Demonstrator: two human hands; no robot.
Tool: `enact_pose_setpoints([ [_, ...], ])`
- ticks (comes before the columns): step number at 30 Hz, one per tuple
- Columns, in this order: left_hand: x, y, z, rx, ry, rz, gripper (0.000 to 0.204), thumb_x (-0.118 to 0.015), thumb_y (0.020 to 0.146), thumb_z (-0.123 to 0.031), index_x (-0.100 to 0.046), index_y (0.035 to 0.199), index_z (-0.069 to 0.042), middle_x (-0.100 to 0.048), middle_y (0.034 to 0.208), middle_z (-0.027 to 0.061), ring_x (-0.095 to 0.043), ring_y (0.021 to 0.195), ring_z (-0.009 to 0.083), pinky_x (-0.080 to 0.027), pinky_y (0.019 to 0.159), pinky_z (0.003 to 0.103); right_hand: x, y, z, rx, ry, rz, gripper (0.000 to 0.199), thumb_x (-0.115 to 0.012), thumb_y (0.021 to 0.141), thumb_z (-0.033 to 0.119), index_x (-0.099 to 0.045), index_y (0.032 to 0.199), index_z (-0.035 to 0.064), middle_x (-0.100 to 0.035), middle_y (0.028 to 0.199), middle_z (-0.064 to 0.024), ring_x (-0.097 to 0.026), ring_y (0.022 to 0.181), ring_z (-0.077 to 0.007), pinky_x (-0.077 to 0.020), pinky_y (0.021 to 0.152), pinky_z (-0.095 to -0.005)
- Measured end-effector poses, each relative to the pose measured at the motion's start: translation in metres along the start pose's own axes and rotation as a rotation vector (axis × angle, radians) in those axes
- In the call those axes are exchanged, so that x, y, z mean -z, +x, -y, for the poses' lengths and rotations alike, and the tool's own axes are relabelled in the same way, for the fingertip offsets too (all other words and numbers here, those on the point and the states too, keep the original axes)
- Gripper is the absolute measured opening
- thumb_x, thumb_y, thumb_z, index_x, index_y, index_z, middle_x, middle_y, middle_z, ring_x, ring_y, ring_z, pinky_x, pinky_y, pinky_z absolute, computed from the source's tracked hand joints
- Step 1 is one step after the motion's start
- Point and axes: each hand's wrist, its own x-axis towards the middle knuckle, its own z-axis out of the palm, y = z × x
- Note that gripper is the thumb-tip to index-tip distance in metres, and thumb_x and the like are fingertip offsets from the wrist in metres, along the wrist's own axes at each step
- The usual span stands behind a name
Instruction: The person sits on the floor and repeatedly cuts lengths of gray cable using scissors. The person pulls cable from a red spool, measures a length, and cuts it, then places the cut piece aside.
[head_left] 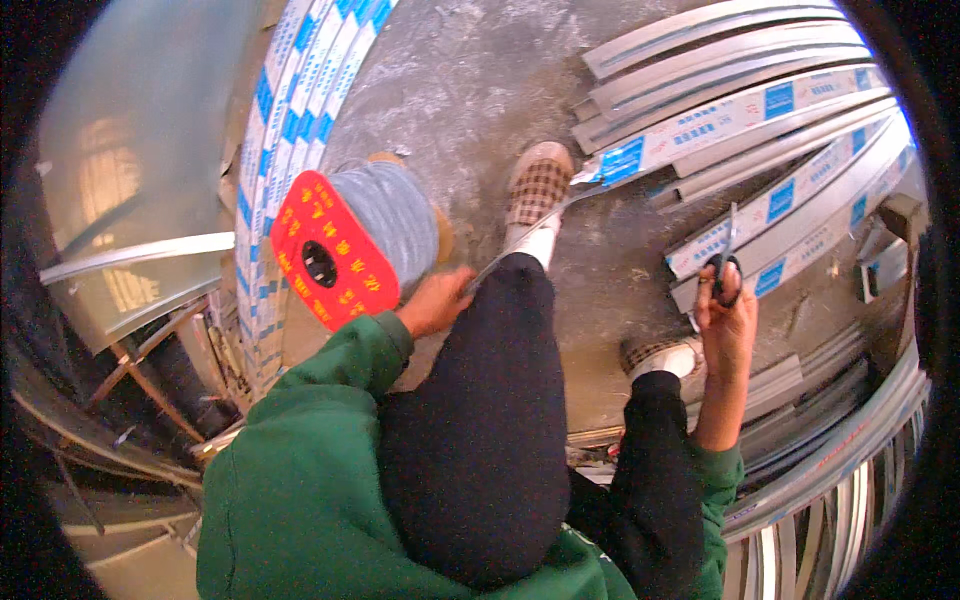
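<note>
My left hand point(440, 303) is closed around a thin grey strip point(512, 243), beside my raised knee. From there the strip runs up past my checked shoe point(540, 185) toward the end of a film-wrapped metal profile point(690, 128); its far end is hard to make out. Close to my left hand lies a large spool point(385, 215) wound with similar grey material, its red end plate point(335, 250) facing me. Out to the right, my right hand point(730, 325) grips dark-handled scissors point(728, 270), blades pointing away from me. Whether the blades are parted is unclear.
Several metal profiles point(720, 45) lie on the concrete floor point(470, 80) at the far right. Long blue-and-white wrapped profiles point(300, 90) stretch along the left, beside a large glossy panel point(150, 160). More long profiles point(830, 470) are stacked at the near right.
</note>
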Motion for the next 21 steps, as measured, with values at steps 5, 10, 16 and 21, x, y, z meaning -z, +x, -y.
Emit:
enact_pose_setpoints([
  [5,0.026,-0.162,0.095,0.317,0.283,0.206,0.022,-0.064,0.085,-0.022,-0.066,0.096,-0.003,-0.066,0.08,0.0203,-0.065,0.078,0.0386,-0.05,0.068,0.05,-0.001,-0.002,-0.002,-0.024,0.048,0.003,0.036,-0.06,0.097,0.04,-0.066,0.094,0.004,-0.064,0.074,0.0006,-0.053,0.054,-0.0041,-0.0318,0.042,-0.0162],
  [10,0.143,-0.304,0.163,0.616,0.64,-0.174,0.019,-0.061,0.085,-0.02,-0.072,0.098,-0.01,-0.068,0.088,0.0182,-0.065,0.082,0.0384,-0.051,0.072,0.05,-0.009,0.001,-0.006,-0.04,0.01,0.002,0.04,-0.057,0.098,0.041,-0.065,0.095,0.0023,-0.058,0.065,-0.0004,-0.044,0.047,-0.0052,-0.0286,0.041,-0.0191],
  [16,0.274,-0.257,0.09,0.329,0.855,-1.071,0.033,-0.042,0.102,-0.029,-0.063,0.11,-0.004,-0.065,0.102,0.024,-0.062,0.093,0.0432,-0.048,0.079,0.047,-0.011,0.005,-0.01,-0.019,-0.014,0.044,0.039,-0.056,0.099,0.04,-0.065,0.096,0.0023,-0.056,0.062,-0.0009,-0.044,0.046,-0.0065,-0.0282,0.04,-0.0203],
  [21,0.332,-0.138,-0.074,-0.109,0.059,-1.171,0.04,-0.04,0.105,-0.035,-0.06,0.115,-0.002,-0.069,0.101,0.0116,-0.066,0.094,0.0211,-0.052,0.079,0.037,-0.006,0.004,-0.006,-0.041,0.006,0.065,0.039,-0.056,0.099,0.04,-0.065,0.096,0.0025,-0.058,0.063,-0.0009,-0.047,0.048,-0.0061,-0.0309,0.041,-0.0191],
])
